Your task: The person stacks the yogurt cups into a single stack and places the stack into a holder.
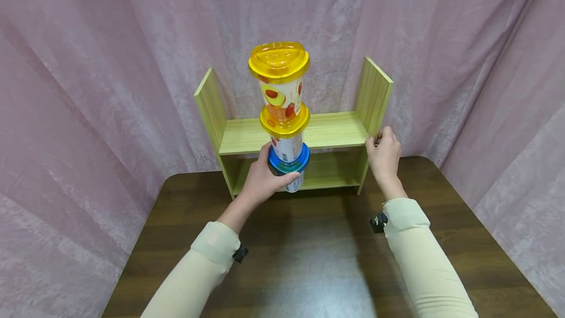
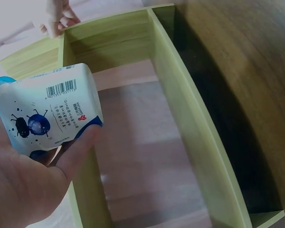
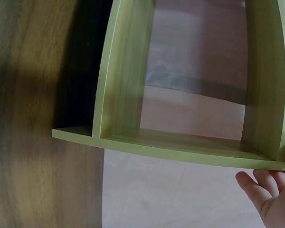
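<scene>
Three lidded cups stand one on another. The top cup [image 1: 282,97] has a yellow lid and fruit pictures, the middle cup [image 1: 288,148] also has a yellow lid, and the bottom cup [image 2: 57,107] has a blue lid and blueberry print. My left hand [image 1: 265,178] grips the bottom cup, holding the stack in front of a pale wooden two-tier shelf [image 1: 337,129]. At the shelf's right side panel [image 1: 376,90], my right hand [image 1: 385,153] pinches the edge near the upper board. Its fingers [image 3: 256,187] show outside the panel in the right wrist view, partly cut off.
The shelf stands at the back of a dark brown wooden table [image 1: 318,254]. Pink curtains [image 1: 110,87] hang behind and on both sides. The shelf's left side panel [image 1: 212,107] rises above the upper board.
</scene>
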`<state>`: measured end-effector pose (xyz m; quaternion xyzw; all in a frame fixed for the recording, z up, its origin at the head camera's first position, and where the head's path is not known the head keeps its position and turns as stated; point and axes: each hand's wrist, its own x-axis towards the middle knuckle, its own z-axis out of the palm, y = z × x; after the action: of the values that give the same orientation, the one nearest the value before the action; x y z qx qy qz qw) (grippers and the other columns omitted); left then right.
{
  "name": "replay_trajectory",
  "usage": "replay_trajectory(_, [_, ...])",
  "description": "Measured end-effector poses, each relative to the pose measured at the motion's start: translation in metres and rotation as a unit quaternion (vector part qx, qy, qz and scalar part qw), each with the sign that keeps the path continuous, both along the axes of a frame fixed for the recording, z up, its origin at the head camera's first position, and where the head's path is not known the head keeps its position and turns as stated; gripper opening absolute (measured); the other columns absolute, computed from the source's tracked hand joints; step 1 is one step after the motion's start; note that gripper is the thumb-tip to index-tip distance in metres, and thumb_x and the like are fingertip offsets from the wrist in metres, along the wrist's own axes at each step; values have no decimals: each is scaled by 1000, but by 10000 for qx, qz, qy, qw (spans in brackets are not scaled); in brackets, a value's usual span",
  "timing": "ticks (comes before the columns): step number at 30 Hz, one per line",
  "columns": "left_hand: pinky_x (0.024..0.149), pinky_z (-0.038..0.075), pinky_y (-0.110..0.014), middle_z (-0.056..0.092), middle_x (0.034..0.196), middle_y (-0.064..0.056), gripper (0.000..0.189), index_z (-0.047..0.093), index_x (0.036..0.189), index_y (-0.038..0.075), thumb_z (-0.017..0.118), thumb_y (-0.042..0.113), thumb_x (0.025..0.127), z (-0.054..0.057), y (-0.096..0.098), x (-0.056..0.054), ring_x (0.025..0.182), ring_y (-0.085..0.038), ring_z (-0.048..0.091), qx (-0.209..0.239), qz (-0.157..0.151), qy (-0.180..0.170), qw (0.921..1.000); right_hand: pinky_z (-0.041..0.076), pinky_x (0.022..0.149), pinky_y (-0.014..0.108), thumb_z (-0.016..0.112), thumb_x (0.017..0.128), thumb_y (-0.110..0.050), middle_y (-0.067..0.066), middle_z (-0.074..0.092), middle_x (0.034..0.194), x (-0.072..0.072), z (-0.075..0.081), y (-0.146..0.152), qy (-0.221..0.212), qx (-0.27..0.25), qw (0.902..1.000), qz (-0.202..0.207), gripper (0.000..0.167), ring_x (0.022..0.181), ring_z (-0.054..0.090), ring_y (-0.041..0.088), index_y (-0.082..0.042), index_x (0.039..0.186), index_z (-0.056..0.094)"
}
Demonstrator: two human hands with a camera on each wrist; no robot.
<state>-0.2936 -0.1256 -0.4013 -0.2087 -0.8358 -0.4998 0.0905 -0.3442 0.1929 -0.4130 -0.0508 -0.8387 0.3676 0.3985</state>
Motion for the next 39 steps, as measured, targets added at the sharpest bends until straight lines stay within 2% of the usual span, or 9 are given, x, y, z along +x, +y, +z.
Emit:
replay_trajectory(7, [100,50,-48,57,138,-6,95,29,154,18,85,43,81,9,-2,-4,119,-24,60,-64,60,113,9999,44,70,54,61,88,-1,19,55,79,-1,0,-2,12,-60,10000,26,14,76,55,45,3,84,48])
replay_trajectory(18, [101,50,-49,54,141,-4,97,26,156,20,84,44,82,20,-3,-8,121,-22,58,62,-126,5,9999,47,70,51,60,92,-2,22,58,83,-2,-1,-2,-35,-47,9999,129,15,78,59,44,1,84,47])
replay_trajectory(28, [101,49,-50,54,142,-3,98,26,156,21,83,50,81,32,2,-11,122,-22,58,83,-85,-14,9999,46,70,52,60,91,-2,22,58,83,-2,-3,-3,16,-46,9999,103,14,78,58,45,2,84,48])
replay_trajectory(39, [100,50,-50,55,142,-5,98,26,156,20,82,51,81,41,3,-18,122,-24,59,53,-40,-48,10000,45,69,52,59,89,0,21,56,80,-3,-2,-5,140,-50,9998,102,15,76,58,44,1,82,46])
